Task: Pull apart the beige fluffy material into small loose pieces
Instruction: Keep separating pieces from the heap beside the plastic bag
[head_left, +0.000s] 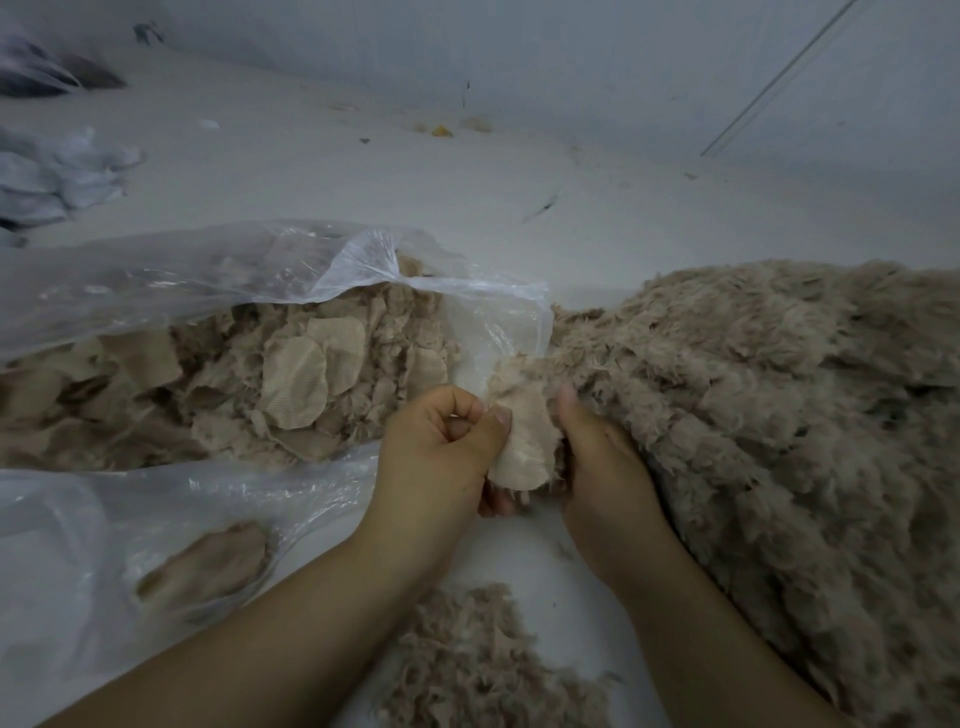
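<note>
Beside clear plastic bag (156, 280) | both hands, left (441, 441), right (597, 457), pinch woven-backed beige piece (524, 441) | fluffy pile (779, 415) right

- A pale floor (322, 171) is lying scattered with small scraps under dim light.
- A grey wall (571, 57) is rising behind it.

The fluffy pile (779, 405) is grey-beige. The piece in the hands (524, 447) is pale cream with a fine woven grid. The plastic bag (156, 280) is clear, the floor (363, 171) whitish-grey.
</note>
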